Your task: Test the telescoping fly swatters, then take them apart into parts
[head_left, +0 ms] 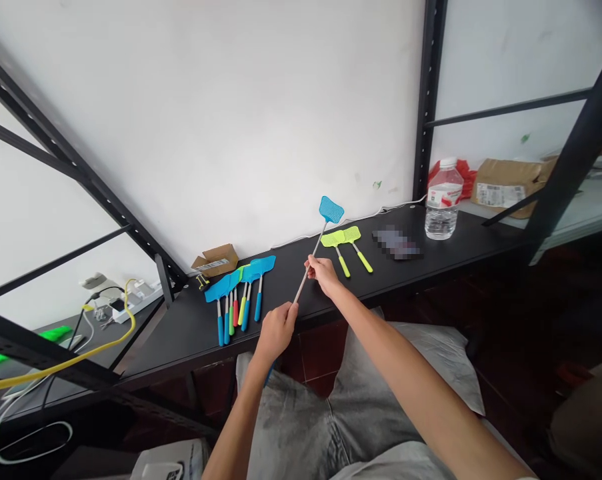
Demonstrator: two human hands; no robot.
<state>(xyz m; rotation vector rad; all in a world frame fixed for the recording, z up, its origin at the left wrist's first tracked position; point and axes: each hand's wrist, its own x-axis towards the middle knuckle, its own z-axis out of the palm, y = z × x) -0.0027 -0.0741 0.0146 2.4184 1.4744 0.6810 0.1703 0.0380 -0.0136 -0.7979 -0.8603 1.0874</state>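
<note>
A blue fly swatter [331, 209] with a thin metal shaft slants up over the black shelf, its head near the white wall. Closed round its lower end is my left hand [277, 328], which mostly hides the grip. My right hand [323, 273] pinches the metal shaft higher up, below the head. Left of my hands lies a fanned row of several fly swatters [245, 313] with blue, green, red and yellow handles. Beyond my right hand, two yellow-green fly swatters [363, 259] lie side by side.
An opened cardboard box [215, 260] stands at the wall. Right on the shelf [161, 350] are a blurred-out item [397, 242], a water bottle [443, 200] and a brown parcel [508, 185]. Black metal posts [427, 100] frame the shelf. A yellow cable [81, 357] crosses at left by a power strip [141, 299].
</note>
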